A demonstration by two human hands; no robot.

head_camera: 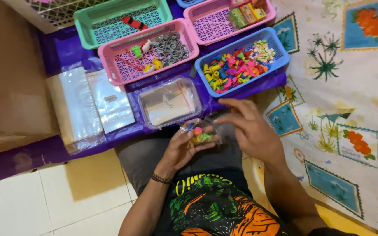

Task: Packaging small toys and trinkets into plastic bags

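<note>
Holding a small clear plastic bag [201, 133] over the lap, left hand [181, 148] pinches it from below, fingers curled round the lower part, so it is closed on the bag. Inside show a few small bright pieces, green and pink/orange; exact kind too small to tell. Right hand [251, 126] sits just beside the bag's right edge, palm down, fingers spread fairly wide and flat; whether fingertips actually grip the film cannot be told, looks like touching only.

Handling judgement: bag is very light, thin, soft and crinkly, likely slippery film; contents loose and would shift or spill if the mouth tips. Best hold is a pinch at the upper edge near the opening, other hand supporting underneath.

Around: blue basket [281, 54] ahead of the right hand, full of small multicoloured plastic pieces [232, 70]. Pink basket [114, 70] to its left with metal rings [171, 46] and a few small toy bits. Second pink basket [206, 32] behind holds small colourful packets [246, 14]. Green basket [84, 22] at the back with a red-black item. Clear plastic container [169, 102] of empty small bags near the left hand, just ahead of the knees. Stacks of clear bags [86, 105] further left on purple sheet [62, 52]. Cardboard box [9, 87] at far left. Patterned mat [355, 100] on the right, tiled floor [44, 201] below left. Beaded bracelet [160, 178] on left wrist.
</note>
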